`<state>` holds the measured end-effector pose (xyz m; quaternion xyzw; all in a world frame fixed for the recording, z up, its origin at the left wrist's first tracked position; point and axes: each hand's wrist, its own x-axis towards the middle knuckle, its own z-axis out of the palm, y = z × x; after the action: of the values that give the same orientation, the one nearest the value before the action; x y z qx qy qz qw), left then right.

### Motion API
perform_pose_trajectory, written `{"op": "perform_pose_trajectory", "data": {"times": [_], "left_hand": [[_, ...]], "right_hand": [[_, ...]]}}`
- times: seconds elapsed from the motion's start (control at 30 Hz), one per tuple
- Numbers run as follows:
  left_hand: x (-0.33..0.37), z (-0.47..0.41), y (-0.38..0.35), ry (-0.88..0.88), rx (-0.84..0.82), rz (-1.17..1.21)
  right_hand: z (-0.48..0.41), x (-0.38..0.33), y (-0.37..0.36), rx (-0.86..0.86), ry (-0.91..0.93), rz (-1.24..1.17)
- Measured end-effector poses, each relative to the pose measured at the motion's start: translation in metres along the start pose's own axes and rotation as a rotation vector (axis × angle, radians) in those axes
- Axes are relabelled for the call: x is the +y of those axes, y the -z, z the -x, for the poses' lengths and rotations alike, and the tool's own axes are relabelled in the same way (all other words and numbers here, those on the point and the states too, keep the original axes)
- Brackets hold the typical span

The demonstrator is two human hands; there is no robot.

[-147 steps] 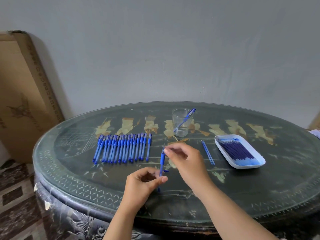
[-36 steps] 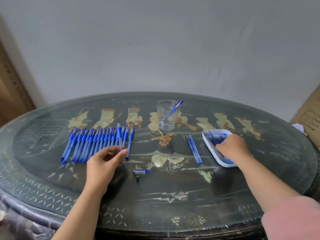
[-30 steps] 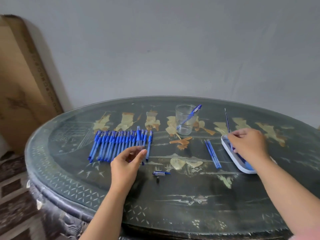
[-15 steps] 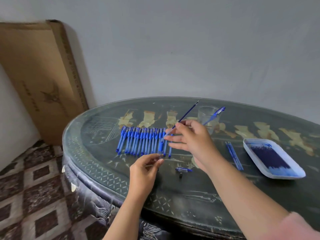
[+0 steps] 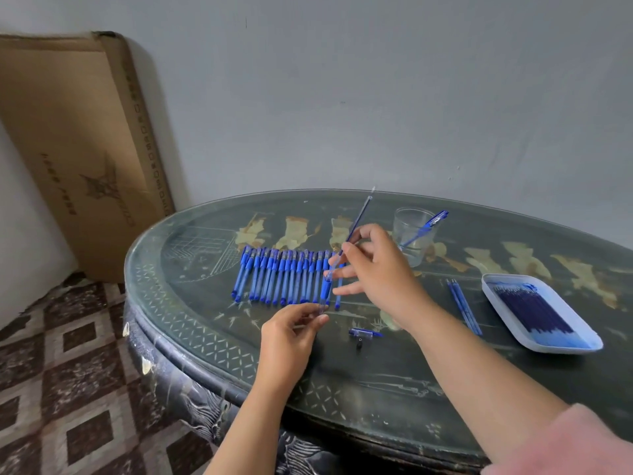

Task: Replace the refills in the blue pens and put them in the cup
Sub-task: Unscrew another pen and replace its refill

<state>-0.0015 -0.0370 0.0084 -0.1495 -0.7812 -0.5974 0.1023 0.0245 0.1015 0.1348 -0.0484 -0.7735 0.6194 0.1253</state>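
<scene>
Back from the tray [image 5: 561,350], the right grip [image 5: 373,272] pinches a refill [image 5: 359,214] into the barrel [image 5: 326,289] the left grip [image 5: 291,334] clasps (insertion begun).

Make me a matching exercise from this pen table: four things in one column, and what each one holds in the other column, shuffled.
Things:
1. glass cup
2. white tray
3. right hand
4. left hand

States:
A. grips a pen barrel
B. holds one blue pen
C. pinches a single refill
D. filled with refills

Pairs: 1-B, 2-D, 3-C, 4-A
</scene>
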Motion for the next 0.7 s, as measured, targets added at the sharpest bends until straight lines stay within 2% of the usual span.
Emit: {"op": "perform_pose_trajectory", "data": {"times": [0.13, 0.27, 0.5, 0.6, 0.7], "left_hand": [[-0.001, 0.000, 0.000, 0.007, -0.004, -0.009], [0.000, 0.001, 0.001, -0.003, 0.015, -0.012], [-0.001, 0.001, 0.000, 0.023, 0.047, 0.002], [-0.003, 0.000, 0.000, 0.060, 0.027, 0.033], [-0.005, 0.000, -0.001, 0.078, 0.008, 0.060]], "right_hand": [[-0.001, -0.001, 0.000, -0.085, 0.123, 0.266], [0.000, 0.004, -0.002, -0.132, 0.125, 0.384], [0.007, 0.019, 0.004, -0.125, 0.026, 0.355], [0.018, 0.039, 0.021, -0.092, -0.034, 0.591], [0.033, 0.065, 0.032, -0.136, -0.144, 0.771]]}}
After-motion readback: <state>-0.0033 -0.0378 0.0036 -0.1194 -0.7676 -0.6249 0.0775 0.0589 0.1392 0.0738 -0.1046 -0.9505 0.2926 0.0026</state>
